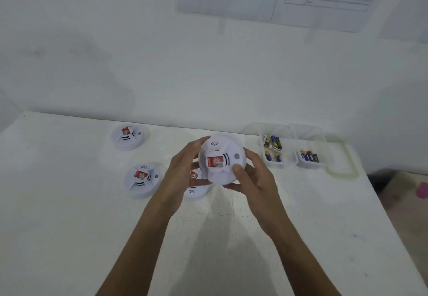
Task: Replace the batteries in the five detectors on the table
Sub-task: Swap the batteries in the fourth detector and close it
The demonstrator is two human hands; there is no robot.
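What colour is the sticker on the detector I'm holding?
The sticker is red with white markings; head view.

The detector [222, 175] is moulded in smooth white plastic, with a red paper-like label [214, 162]. Glossy-wrapped batteries [273, 142] are kept in clear plastic tubs [274, 165]. The table [69, 226] is finished matt white, slightly rough.

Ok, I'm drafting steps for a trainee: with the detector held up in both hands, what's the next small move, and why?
Probably turn the detector over to find its battery cover. The left hand and right hand grip its rim, and its stickered front faces the camera, so no cover shows. The batteries wait to its right.
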